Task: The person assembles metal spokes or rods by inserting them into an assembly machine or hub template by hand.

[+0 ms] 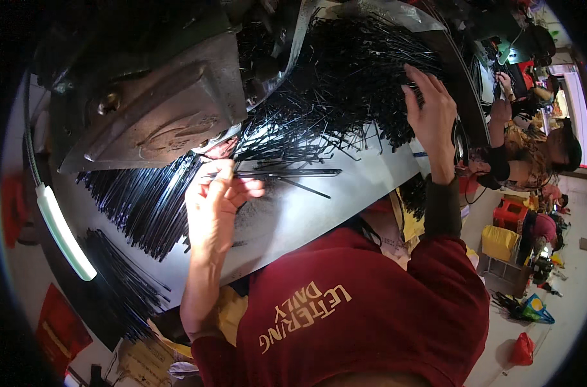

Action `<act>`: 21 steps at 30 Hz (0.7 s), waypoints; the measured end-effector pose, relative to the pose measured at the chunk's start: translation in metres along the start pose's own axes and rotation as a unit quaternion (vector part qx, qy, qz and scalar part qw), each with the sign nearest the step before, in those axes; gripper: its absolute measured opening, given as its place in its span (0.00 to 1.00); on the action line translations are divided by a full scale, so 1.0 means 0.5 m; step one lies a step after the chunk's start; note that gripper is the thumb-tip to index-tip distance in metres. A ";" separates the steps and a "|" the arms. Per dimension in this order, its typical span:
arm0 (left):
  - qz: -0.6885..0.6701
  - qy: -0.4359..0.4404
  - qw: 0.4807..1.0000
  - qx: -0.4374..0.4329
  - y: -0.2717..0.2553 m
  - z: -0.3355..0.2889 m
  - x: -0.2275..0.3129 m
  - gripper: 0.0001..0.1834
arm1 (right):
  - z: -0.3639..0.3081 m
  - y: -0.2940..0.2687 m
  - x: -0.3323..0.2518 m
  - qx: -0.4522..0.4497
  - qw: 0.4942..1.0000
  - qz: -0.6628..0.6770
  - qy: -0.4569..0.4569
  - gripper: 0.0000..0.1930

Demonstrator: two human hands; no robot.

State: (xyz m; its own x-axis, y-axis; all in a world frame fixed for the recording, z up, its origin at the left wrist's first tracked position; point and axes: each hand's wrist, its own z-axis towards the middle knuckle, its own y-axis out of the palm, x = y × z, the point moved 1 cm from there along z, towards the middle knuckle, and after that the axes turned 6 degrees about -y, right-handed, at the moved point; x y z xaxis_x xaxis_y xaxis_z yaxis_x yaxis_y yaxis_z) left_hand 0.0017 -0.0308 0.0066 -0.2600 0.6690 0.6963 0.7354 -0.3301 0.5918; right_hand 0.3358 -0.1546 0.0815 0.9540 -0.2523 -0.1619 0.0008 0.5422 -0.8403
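Observation:
My left hand (pixel 211 205) is pinched on a few thin black strips (pixel 300 173), just below the metal head of a machine (pixel 171 122). Their free ends stick out to the right over the table. My right hand (pixel 432 113) is raised at the right edge of a large tangled heap of similar black strips (pixel 351 71). Its fingers are apart and nothing shows in them. To the left of my left hand, many more strips lie side by side in a fanned row (pixel 142 209). The machine's underside hides where the pinched strips end on the left.
A grey metal tabletop (pixel 306 216) carries the strips. A lit white tube lamp (pixel 64 229) hangs at the left, above another bundle of black strips (pixel 122 277). At the right, other people work, near a yellow-covered box (pixel 500 242) and a red bag (pixel 522 349).

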 end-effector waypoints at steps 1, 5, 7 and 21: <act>0.002 -0.011 1.000 -0.005 0.004 0.003 -0.008 0.08 | 0.007 0.014 0.007 0.003 0.989 -0.122 -0.088 0.10; 0.009 -0.025 0.999 -0.022 0.005 -0.006 -0.010 0.08 | 0.001 0.027 0.039 -0.020 0.995 -0.048 -0.083 0.08; 0.021 -0.028 0.999 -0.029 0.003 -0.015 -0.001 0.09 | 0.002 0.026 0.041 0.002 0.993 -0.037 -0.112 0.08; -0.116 -0.007 0.993 0.007 -0.006 -0.005 0.003 0.06 | -0.006 0.190 -0.370 -0.117 0.889 0.283 -0.340 0.18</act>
State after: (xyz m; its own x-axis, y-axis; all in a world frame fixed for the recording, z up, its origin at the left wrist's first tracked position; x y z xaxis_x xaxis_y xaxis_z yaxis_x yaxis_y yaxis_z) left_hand -0.0025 -0.0303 0.0071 -0.4144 0.7358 0.5356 0.6657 -0.1561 0.7297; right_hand 0.1584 -0.0589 0.0301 0.7430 0.5937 -0.3090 -0.5230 0.2269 -0.8216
